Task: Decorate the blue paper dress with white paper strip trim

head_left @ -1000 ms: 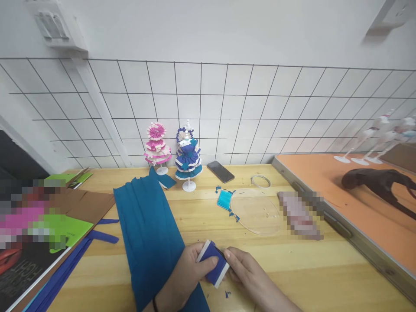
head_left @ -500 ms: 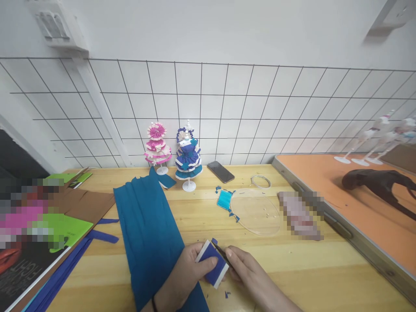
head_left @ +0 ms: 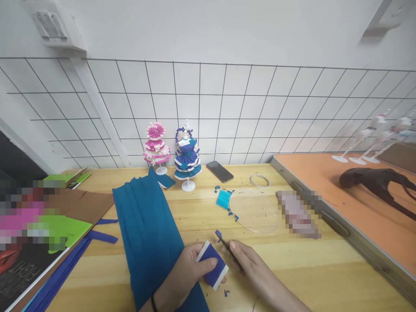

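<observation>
My left hand is closed on a small folded blue piece with white edges, thumb pressed flat on top; I cannot tell if it is paper or cloth. In my right hand are dark scissors, their tips pointing up and left, just apart from the folded piece. A small blue scrap shows at the tips. More blue snippets lie on the table below the hands. Under my left forearm a long teal sheet spreads across the wood.
Small stands dressed in ruffled pink and blue stand at the back, near a phone. Ahead lie a turquoise pleated piece, a clear round sheet and a wire coil. An orange-topped board borders the right.
My right hand has drawn the scissors slightly right, away from the folded piece. A blue scrap at the tips has come apart from its upper corner. My left hand stays nearly still.
</observation>
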### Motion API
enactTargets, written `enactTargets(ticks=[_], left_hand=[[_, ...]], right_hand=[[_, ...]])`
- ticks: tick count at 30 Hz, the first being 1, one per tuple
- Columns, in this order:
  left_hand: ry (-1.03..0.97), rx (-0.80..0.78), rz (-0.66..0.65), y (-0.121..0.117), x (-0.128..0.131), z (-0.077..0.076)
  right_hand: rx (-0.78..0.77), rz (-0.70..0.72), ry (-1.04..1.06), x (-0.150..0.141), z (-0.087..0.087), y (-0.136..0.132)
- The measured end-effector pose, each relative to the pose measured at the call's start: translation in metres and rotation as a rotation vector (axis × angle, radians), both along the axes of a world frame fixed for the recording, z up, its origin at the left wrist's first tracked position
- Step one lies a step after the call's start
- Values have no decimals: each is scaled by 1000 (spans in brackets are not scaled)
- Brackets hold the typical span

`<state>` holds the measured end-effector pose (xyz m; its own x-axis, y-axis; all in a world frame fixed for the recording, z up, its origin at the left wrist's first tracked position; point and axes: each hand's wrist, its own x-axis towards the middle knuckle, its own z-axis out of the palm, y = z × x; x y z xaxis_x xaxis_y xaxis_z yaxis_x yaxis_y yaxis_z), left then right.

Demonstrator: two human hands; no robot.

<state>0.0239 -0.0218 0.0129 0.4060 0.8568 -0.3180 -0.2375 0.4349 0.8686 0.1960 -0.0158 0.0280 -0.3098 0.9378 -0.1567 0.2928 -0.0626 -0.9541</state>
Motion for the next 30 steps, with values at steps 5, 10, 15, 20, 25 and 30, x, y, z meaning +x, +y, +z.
enactTargets(ticks=[5,10,15,20,25,30], left_hand=[[-36,44,-28,-1,0,-2],[-13,73,-58,-1,1,-2],[51,70,-75,-3,4,1],[76,64,-87,-5,7,5],[58,64,-87,-4,7,3],[57,79,-81,-5,7,3]], right_hand=[[-29,119,67,-5,-4,-6],[-18,127,86,-7,-6,-7],[-2,183,120,-10,-1,-9],[-2,155,115,-11,0,-9],[11,147,85,-12,-1,-8],[23,132,74,-14,-3,-8]])
